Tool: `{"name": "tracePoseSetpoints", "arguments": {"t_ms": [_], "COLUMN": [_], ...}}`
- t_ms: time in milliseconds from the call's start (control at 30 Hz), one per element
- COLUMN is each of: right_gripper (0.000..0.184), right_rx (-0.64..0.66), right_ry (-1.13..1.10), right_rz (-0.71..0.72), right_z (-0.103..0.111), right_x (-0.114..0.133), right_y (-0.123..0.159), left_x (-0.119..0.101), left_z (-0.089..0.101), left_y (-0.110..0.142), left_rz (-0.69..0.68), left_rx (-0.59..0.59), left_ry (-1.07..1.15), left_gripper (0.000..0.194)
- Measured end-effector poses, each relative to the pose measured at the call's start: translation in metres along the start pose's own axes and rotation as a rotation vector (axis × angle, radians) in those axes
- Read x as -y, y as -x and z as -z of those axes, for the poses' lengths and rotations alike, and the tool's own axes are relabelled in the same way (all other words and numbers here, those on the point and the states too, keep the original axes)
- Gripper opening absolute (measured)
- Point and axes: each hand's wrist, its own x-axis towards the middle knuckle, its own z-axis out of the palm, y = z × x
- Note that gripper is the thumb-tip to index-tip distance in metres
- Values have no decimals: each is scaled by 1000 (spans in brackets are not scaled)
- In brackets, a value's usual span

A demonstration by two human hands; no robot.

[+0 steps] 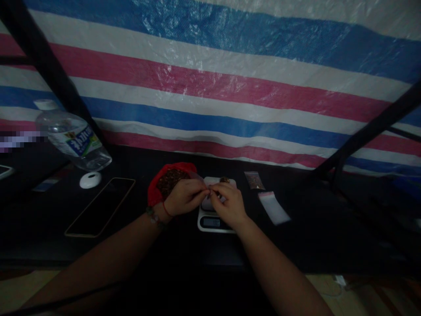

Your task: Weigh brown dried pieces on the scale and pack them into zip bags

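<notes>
Both hands meet over a white digital kitchen scale (203, 224) with a small lit display. My left hand (187, 195) is closed in a pinch, its fingertips touching those of my right hand. My right hand (229, 202) is pinched as well and hides much of the scale's platform. Whatever lies between the fingertips is too small and dark to make out. On the scale's far right corner sits a small brownish item (224, 180). Just left of the scale, partly behind my left hand, is a red bag (153, 189) full of brown dried bits (171, 177).
Right of the scale lie a small filled zip bag (254, 180) and a whitish zip bag (274, 208). To the left are a phone (101, 207), a white rounded case (90, 179) and a tilted plastic bottle (74, 136). Behind the black table hangs a striped tarp (210, 96) between dark metal bars.
</notes>
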Motion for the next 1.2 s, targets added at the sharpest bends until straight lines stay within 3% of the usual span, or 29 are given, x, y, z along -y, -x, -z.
{"name": "tracePoseSetpoints", "arguments": {"t_ms": [233,467,567,700,933,1100,1200], "right_gripper": [18,15,13,20,30,24,23], "right_rx": [-57,-199,-177,-54,-5,0,8], "right_ry": [164,231,140,144,153,149,131], "right_rz": [10,-32,45,123,157,87,37], "right_z": [-4,1,1,-1,-5,-5,-3], "right_x": [6,1,0,-2,-7,-9,-6], "right_y": [4,4,4,5,7,7,5], "left_x": [-6,-8,-7,-6,-10,-6,1], "left_z": [-4,-6,-7,-9,-5,6,15], "left_y": [-1,1,2,2,1,1,1], "left_rz": [27,54,117,178,45,-49,-75], "left_rx": [-36,-114,-125,-117,-48,-70,-113], "left_ry": [-34,-7,6,-12,-63,-107,-166], "left_gripper": [24,27,29,30,28,14,34]}}
